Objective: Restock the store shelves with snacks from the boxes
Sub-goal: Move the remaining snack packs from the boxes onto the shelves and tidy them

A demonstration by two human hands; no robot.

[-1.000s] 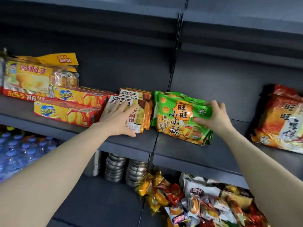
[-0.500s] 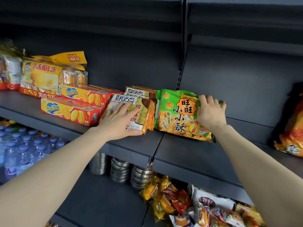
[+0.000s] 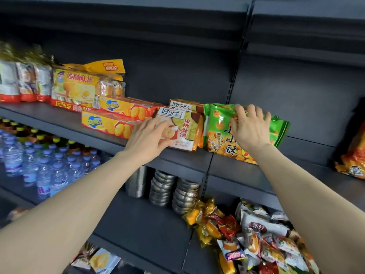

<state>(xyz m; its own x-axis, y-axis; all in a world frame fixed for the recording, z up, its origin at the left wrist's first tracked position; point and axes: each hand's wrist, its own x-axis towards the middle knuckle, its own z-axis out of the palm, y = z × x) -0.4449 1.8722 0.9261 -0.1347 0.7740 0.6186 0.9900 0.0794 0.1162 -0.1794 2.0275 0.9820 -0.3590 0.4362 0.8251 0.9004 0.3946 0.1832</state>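
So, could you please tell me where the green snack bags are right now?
The green snack bags stand on the middle shelf, right of centre in the head view, directly right of the walnut biscuit packs, with the right hand on them.

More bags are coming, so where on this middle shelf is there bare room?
Free: the shelf between the green bags under the right hand and the orange bag. Crowded: leftward, where the left hand rests on biscuit packs beside yellow boxes.
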